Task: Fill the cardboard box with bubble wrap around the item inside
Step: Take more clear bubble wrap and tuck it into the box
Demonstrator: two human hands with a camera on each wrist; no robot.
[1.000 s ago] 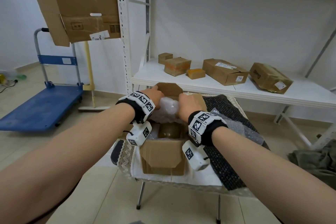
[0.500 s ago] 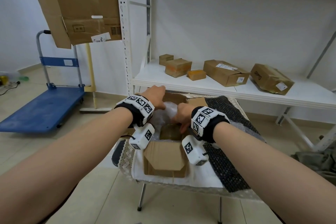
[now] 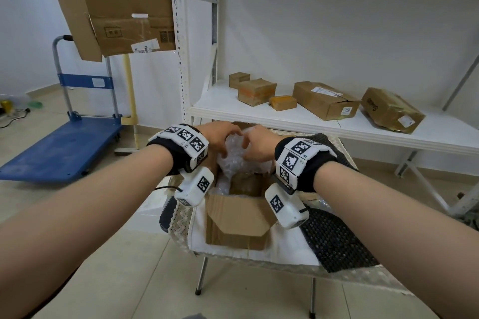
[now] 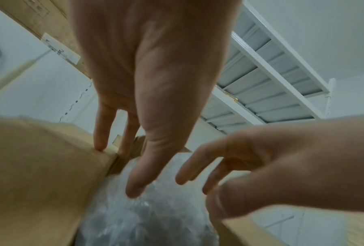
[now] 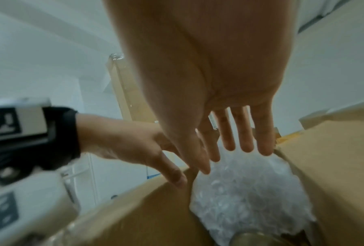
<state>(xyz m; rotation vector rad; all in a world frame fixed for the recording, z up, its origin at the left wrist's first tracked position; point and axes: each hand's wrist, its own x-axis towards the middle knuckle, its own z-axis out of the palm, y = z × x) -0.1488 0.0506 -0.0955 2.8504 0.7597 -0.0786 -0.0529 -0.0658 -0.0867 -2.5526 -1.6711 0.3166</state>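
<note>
An open cardboard box (image 3: pixel 238 225) stands on a small covered table. A brown round item (image 3: pixel 245 184) sits low inside it, and its top shows in the right wrist view (image 5: pixel 248 239). A wad of clear bubble wrap (image 3: pixel 233 160) fills the far end of the box. My left hand (image 3: pixel 220 137) is over the wad's left side with straight fingers (image 4: pixel 98 133) touching the box's far corner and the thumb on the wrap (image 4: pixel 147 216). My right hand (image 3: pixel 256 142) is over the wad's right side, its straight fingers (image 5: pixel 229 141) just above the wrap (image 5: pixel 250 191).
A black dotted mat (image 3: pixel 334 241) and a white cloth (image 3: pixel 285 251) cover the table beside the box. A white shelf (image 3: pixel 233 111) behind holds several closed boxes. A blue trolley (image 3: pixel 59 153) stands on the floor at left. Flat cardboard (image 3: pixel 116 2) hangs at upper left.
The right hand dipped into the box beside the wad and has come back up onto its top. The left hand stayed at the far left corner.
</note>
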